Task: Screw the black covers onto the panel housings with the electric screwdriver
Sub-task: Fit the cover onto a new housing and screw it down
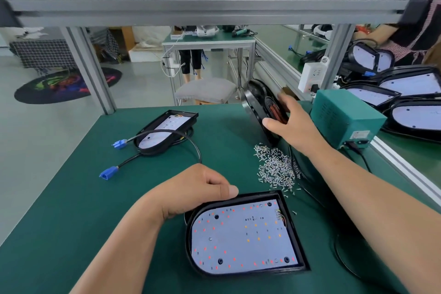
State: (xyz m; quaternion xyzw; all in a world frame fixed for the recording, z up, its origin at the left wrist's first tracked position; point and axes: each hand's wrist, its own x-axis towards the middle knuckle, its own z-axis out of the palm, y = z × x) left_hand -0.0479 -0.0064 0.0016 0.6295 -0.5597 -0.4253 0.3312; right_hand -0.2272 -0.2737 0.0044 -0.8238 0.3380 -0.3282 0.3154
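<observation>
A black panel housing [296,241] with a white LED board inside lies on the green table in front of me. My left hand [195,188] holds its upper left rim, thumb on the edge. A black cover [256,102] stands tilted on its edge at the back right, and my right hand [290,122] grips it, thumb on the near face and fingers behind. A pile of small silver screws [276,167] lies between the cover and the housing. A second housing [164,131] with black cables and blue connectors [108,172] lies at the left. No screwdriver is in view.
A teal power box [346,119] stands right of the cover, with its black cable trailing along the table's right side. Several more housings [415,112] lie on the conveyor beyond it. Another person's sleeve [405,33] shows at the far right. An aluminium frame beam [191,7] crosses overhead.
</observation>
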